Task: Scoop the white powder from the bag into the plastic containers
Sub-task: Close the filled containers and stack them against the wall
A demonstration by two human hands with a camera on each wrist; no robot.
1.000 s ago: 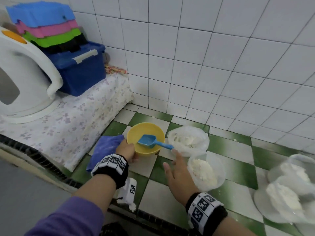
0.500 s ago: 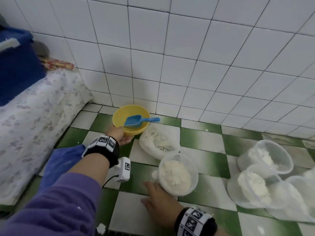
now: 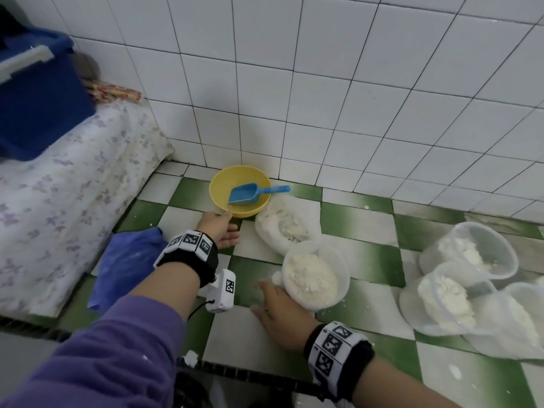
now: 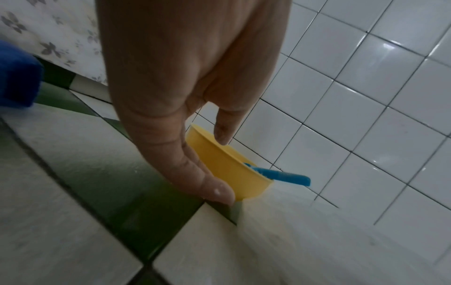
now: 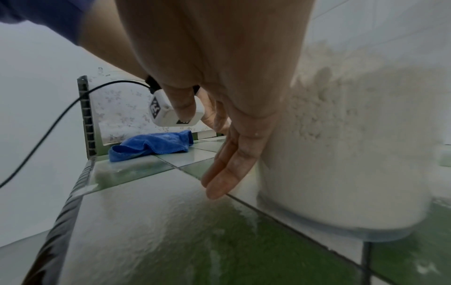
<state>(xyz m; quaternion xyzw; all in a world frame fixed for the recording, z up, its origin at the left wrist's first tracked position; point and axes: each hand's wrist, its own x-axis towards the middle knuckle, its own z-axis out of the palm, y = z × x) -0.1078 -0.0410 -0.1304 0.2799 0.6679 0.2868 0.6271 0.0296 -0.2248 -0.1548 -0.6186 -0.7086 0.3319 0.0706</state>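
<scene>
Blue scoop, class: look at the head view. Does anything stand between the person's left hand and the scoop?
Only the near wall of the yellow bowl. The blue scoop lies inside it, handle over the right rim; the left hand sits at the bowl's near side. From above, nothing visible blocks it.

The floor is a checker of green and white tiles, dusted white. At 12 o'clock the wall is plain white tile with dark grout. A yellow bowl holds a light blue scoop. At 9 o'clock lies a deep blue cloth; beyond it, a white cover printed with pale purple-grey flowers, bearing a dark blue box. The sleeve is purple. The wristbands are black with black-and-white square markers. The clear tubs hold white powder.
</scene>
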